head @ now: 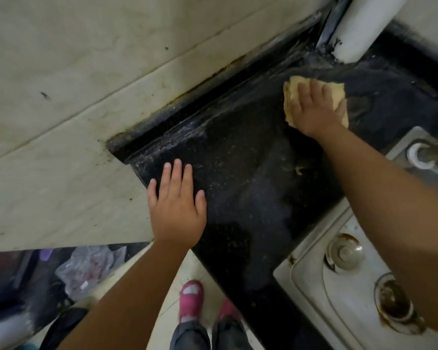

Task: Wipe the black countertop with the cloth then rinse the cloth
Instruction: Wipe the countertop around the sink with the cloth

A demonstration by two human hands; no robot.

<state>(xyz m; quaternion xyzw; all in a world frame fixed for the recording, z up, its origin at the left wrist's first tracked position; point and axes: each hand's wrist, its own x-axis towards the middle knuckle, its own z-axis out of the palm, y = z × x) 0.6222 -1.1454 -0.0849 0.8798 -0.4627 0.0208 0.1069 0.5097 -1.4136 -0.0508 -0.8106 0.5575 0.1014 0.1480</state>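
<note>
The black countertop [248, 188] runs from the tiled wall toward the steel sink. A folded tan cloth [292, 90] lies flat on its far part, near the back corner. My right hand [314, 109] presses down on the cloth with fingers spread over it. My left hand [177, 205] rests flat on the counter's left end, fingers apart, holding nothing. The counter looks wet and streaked near the wall.
A steel sink [311, 269] with a drain plug [344, 252] and a rusty drain [392, 301] sits at the right. A tap base [420, 155] stands behind it. A white pipe [357, 26] rises in the back corner. The tiled wall [74, 97] borders the left. Pink slippers [191, 299] show below.
</note>
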